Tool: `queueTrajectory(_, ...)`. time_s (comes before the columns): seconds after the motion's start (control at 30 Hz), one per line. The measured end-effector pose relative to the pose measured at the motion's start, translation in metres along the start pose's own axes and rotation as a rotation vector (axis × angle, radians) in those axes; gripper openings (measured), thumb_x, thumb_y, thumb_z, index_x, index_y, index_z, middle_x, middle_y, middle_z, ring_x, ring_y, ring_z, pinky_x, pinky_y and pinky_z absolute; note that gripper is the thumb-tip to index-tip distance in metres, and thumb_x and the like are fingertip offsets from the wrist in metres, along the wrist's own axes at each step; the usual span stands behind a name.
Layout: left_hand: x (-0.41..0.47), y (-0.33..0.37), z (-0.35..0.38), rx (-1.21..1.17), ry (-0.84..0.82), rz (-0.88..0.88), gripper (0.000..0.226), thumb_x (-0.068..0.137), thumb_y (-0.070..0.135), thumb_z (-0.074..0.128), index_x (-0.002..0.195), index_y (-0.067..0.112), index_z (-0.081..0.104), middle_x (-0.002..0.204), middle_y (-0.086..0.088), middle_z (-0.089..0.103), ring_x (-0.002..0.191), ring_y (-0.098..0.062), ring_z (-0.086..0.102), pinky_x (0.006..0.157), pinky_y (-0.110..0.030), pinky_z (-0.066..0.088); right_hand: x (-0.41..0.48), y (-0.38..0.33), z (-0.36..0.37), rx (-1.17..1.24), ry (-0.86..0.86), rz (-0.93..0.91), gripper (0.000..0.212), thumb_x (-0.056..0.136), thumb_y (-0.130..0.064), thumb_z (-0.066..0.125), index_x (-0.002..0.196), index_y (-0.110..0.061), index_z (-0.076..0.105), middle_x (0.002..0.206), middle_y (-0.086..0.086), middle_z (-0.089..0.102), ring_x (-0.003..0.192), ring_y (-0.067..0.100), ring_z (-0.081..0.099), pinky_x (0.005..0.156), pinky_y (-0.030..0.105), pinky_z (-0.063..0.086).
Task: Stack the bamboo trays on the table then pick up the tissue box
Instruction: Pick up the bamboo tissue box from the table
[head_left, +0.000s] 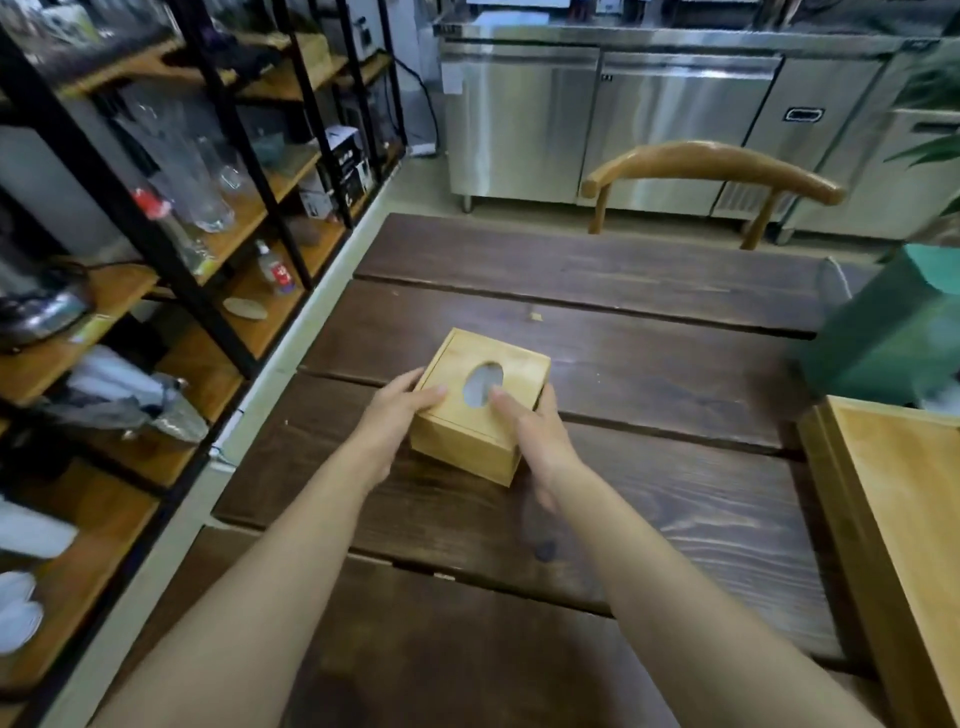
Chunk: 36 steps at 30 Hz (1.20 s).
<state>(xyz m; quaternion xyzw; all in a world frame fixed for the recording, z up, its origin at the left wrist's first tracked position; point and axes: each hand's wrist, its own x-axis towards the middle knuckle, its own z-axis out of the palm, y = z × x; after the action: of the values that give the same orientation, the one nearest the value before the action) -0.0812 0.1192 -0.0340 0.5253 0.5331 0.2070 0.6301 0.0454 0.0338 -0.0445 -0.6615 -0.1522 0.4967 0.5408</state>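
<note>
Now I have both hands on the tissue box (480, 402), which sits on the dark table (649, 364) just ahead of me. My left hand (397, 413) is half-closed round its left side, thumb on the lid; my right hand (535, 431) wraps the right side, thumb near the oval opening. The bamboo trays (893, 519) look stacked at the right edge, so I judge only the lift remains. I would press evenly on both walls, keep the thumbs off the opening, and raise it level.
</note>
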Motion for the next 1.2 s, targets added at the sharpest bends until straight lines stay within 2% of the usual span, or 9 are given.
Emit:
queueTrajectory(0.1, 0.004, -0.012, 0.004, -0.142, -0.064, -0.005, 0.039, 0.086, 0.022, 0.063, 0.124, 0.016, 0.061, 0.108, -0.005, 0.072, 0.1, -0.022, 0.065, 0.09, -0.034, 0.048, 0.001, 0.003, 0.01, 0.038, 0.06, -0.036, 0.061, 0.08, -0.035, 0.065, 0.133, -0.03, 0.034, 0.125, 0.001, 0.058, 0.11, 0.023, 0.056, 0.099, 0.048, 0.046)
queueTrajectory(0.3, -0.013, -0.028, 0.001, -0.213, -0.138, 0.015, 0.069, 0.068, 0.039, 0.074, 0.133, 0.039, 0.049, 0.123, 0.006, 0.068, 0.12, -0.02, 0.058, 0.109, -0.046, 0.035, -0.006, 0.002, 0.015, 0.076, 0.035, -0.027, 0.049, 0.081, -0.026, 0.064, 0.126, -0.031, 0.044, 0.118, 0.003, 0.064, 0.106, 0.025, 0.06, 0.095, 0.048, 0.048)
queueTrajectory(0.47, -0.041, -0.035, -0.019, -0.26, -0.101, 0.064, 0.056, 0.085, 0.025, 0.065, 0.136, 0.037, 0.047, 0.122, 0.006, 0.068, 0.116, -0.017, 0.06, 0.103, -0.041, 0.043, -0.035, 0.004, 0.032, 0.034, -0.013, -0.056, 0.05, 0.083, -0.02, 0.063, 0.128, -0.03, 0.042, 0.119, 0.002, 0.061, 0.102, 0.02, 0.058, 0.078, 0.035, 0.049)
queueTrajectory(0.53, -0.059, -0.034, -0.031, -0.263, -0.079, 0.088, 0.054, 0.087, 0.026, 0.063, 0.137, 0.039, 0.045, 0.123, 0.006, 0.067, 0.116, -0.017, 0.059, 0.1, -0.04, 0.045, -0.047, 0.0, 0.043, 0.024, -0.035, -0.059, 0.05, 0.084, -0.021, 0.063, 0.128, -0.03, 0.042, 0.119, 0.002, 0.059, 0.103, 0.021, 0.057, 0.082, 0.039, 0.049)
queueTrajectory(0.6, -0.078, -0.034, -0.044, -0.265, -0.044, 0.097, 0.056, 0.088, 0.03, 0.062, 0.138, 0.042, 0.04, 0.126, 0.006, 0.064, 0.116, -0.018, 0.057, 0.102, -0.042, 0.043, -0.06, -0.001, 0.055, 0.019, -0.081, -0.04, 0.05, 0.083, -0.021, 0.063, 0.128, -0.031, 0.042, 0.121, 0.003, 0.059, 0.106, 0.024, 0.056, 0.09, 0.046, 0.048)
queueTrajectory(0.73, -0.125, -0.041, -0.075, -0.29, 0.074, 0.121, 0.064, 0.085, 0.034, 0.064, 0.139, 0.047, 0.035, 0.13, 0.005, 0.061, 0.121, -0.018, 0.054, 0.109, -0.047, 0.035, -0.09, 0.003, 0.081, -0.018, -0.229, -0.036, 0.047, 0.082, -0.022, 0.064, 0.125, -0.031, 0.047, 0.118, 0.002, 0.062, 0.101, 0.022, 0.059, 0.08, 0.041, 0.05)
queueTrajectory(0.87, -0.181, -0.057, -0.1, -0.349, 0.216, 0.124, 0.054, 0.088, 0.033, 0.061, 0.135, 0.049, 0.039, 0.129, 0.005, 0.06, 0.118, -0.019, 0.053, 0.108, -0.048, 0.036, -0.125, 0.015, 0.108, -0.095, -0.391, -0.014, 0.049, 0.075, -0.025, 0.068, 0.12, -0.033, 0.05, 0.117, 0.003, 0.063, 0.105, 0.027, 0.058, 0.094, 0.052, 0.047)
queueTrajectory(0.97, -0.221, -0.077, -0.111, -0.406, 0.337, 0.1, 0.061, 0.088, 0.034, 0.06, 0.14, 0.049, 0.031, 0.133, 0.004, 0.056, 0.117, -0.02, 0.052, 0.106, -0.049, 0.037, -0.152, 0.031, 0.123, -0.158, -0.507, 0.005, 0.052, 0.072, -0.025, 0.071, 0.12, -0.031, 0.051, 0.118, 0.004, 0.063, 0.107, 0.028, 0.058, 0.098, 0.053, 0.044)
queueTrajectory(1.2, -0.301, -0.124, -0.119, -0.47, 0.553, 0.103, 0.06, 0.093, 0.031, 0.055, 0.143, 0.047, 0.026, 0.134, 0.007, 0.052, 0.114, -0.012, 0.05, 0.085, -0.03, 0.041, -0.204, 0.072, 0.15, -0.289, -0.704, 0.023, 0.052, 0.071, -0.025, 0.072, 0.12, -0.033, 0.056, 0.117, 0.001, 0.065, 0.108, 0.024, 0.058, 0.094, 0.042, 0.044)
